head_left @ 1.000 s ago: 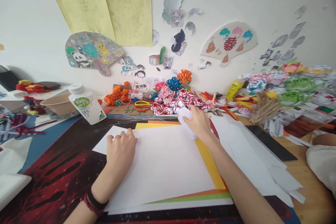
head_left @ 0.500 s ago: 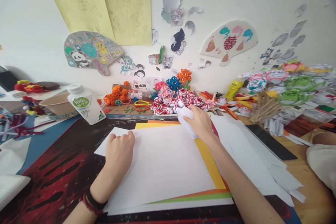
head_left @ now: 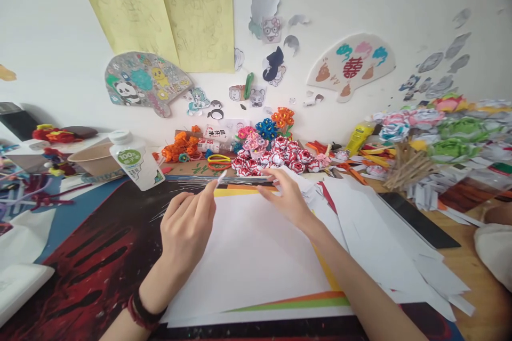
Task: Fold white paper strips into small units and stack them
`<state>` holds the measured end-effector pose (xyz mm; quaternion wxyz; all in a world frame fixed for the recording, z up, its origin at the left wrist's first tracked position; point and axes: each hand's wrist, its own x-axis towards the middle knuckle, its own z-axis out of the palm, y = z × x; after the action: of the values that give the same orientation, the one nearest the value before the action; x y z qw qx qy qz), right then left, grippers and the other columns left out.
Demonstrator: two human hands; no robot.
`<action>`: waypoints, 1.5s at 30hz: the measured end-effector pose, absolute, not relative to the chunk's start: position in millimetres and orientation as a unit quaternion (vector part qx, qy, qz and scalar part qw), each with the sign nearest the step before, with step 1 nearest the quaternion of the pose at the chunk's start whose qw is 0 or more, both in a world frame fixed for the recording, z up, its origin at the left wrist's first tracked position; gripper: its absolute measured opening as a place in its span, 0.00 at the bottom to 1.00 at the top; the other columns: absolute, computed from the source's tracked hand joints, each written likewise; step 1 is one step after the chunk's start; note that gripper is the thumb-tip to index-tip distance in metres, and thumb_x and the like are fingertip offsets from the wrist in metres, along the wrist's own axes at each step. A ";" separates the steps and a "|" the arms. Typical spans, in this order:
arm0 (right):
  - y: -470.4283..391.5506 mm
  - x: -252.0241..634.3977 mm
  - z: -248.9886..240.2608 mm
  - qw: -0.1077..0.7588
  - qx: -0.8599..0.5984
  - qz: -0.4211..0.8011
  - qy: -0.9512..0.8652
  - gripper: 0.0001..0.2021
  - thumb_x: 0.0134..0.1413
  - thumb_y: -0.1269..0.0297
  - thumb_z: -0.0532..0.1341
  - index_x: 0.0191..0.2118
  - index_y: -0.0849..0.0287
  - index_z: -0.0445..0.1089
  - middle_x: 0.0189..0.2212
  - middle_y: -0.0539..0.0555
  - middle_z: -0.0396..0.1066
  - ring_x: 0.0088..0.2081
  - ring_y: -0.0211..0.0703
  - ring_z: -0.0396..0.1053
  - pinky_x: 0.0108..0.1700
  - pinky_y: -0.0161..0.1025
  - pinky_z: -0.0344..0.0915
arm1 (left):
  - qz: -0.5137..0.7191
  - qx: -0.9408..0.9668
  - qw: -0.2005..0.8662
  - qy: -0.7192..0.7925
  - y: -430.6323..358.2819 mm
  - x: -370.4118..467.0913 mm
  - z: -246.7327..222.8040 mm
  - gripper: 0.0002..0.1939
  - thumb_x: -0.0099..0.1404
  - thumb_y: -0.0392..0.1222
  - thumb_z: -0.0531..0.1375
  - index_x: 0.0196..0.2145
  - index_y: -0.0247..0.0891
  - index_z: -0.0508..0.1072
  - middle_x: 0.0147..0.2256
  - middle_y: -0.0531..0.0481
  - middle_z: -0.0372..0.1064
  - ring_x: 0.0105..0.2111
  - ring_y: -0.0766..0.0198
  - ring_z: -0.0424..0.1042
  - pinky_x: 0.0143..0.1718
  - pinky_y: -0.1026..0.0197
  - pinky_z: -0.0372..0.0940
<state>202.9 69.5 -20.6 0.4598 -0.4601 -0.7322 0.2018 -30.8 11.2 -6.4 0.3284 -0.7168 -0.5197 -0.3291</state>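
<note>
My left hand (head_left: 188, 224) is raised over the left part of a white paper sheet (head_left: 260, 256), its fingers closed. A thin piece of white paper (head_left: 221, 177), seen nearly edge-on, sticks up from between its thumb and finger; the rest of it is hidden by the hand. Over the far right part of the sheet hovers my right hand (head_left: 286, 197), fingers apart and holding nothing. Just beyond it lie loose white papers (head_left: 306, 185). Yellow paper (head_left: 326, 269) and green paper (head_left: 294, 303) show under the sheet.
Red-and-white flowers (head_left: 280, 154) line the back of the desk. At the left stand a white bottle (head_left: 136, 160) and a brown bowl (head_left: 94, 160). White paper sheets (head_left: 376, 234), a black flat object (head_left: 418, 218) and a stick bundle (head_left: 412, 168) lie right. Thin wires (head_left: 188, 184) lie behind my left hand.
My right hand has let go of the white paper, opened and moved slightly left. My left hand has come up off the sheet with the thin white piece, and the small sheet at left is gone.
</note>
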 end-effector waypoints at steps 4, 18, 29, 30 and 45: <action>59.7 187.4 -24.5 0.402 -0.389 0.423 -0.713 0.31 0.50 0.50 0.64 0.58 0.55 0.61 0.50 0.58 0.68 0.44 0.45 0.70 0.44 0.40 0.66 | -0.530 -0.637 0.202 -0.522 0.1 -16.6 1.4 0.11 0.62 0.37 0.61 0.43 0.41 0.73 0.32 0.52 0.77 0.32 0.63 0.75 0.37 0.63 0.65; 52.7 184.8 -26.0 0.469 -0.397 0.495 -0.614 0.18 0.46 0.51 0.66 0.29 0.64 0.73 0.21 0.50 0.69 0.22 0.34 0.62 0.24 0.32 0.58 | -0.545 -0.542 -0.491 -0.410 11.6 -15.0 2.7 0.15 0.60 0.45 0.63 0.43 0.37 0.71 0.37 0.46 0.75 0.36 0.61 0.73 0.38 0.62 0.65; 42.5 176.7 -30.9 0.429 -0.395 0.481 -0.655 0.13 0.49 0.55 0.65 0.29 0.62 0.73 0.18 0.48 0.66 0.18 0.33 0.61 0.20 0.31 0.56 | -0.411 -0.632 -0.438 -0.491 9.7 -2.0 -2.9 0.15 0.58 0.52 0.62 0.36 0.37 0.73 0.37 0.46 0.72 0.34 0.60 0.69 0.36 0.60 0.62; 42.4 176.8 -30.5 0.429 -0.389 0.489 -0.653 0.12 0.49 0.56 0.65 0.30 0.62 0.73 0.18 0.48 0.66 0.18 0.33 0.62 0.20 0.31 0.56 | -0.412 -0.631 -0.429 -0.498 10.0 -2.4 -3.4 0.15 0.58 0.52 0.62 0.35 0.37 0.74 0.36 0.47 0.72 0.34 0.61 0.69 0.35 0.60 0.61; 37.0 178.5 -20.0 0.435 -0.358 0.501 -0.657 0.13 0.52 0.56 0.64 0.28 0.63 0.72 0.19 0.48 0.66 0.20 0.32 0.62 0.22 0.30 0.58 | -0.467 -0.588 -0.399 -0.526 9.4 -4.0 -8.0 0.14 0.57 0.50 0.63 0.33 0.36 0.75 0.32 0.47 0.73 0.32 0.60 0.70 0.32 0.62 0.62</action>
<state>178.5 37.0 -20.0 0.4345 -0.3579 -0.6573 0.5011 -4.0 9.4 -8.0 -0.3990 -0.5877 -0.5264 -0.4672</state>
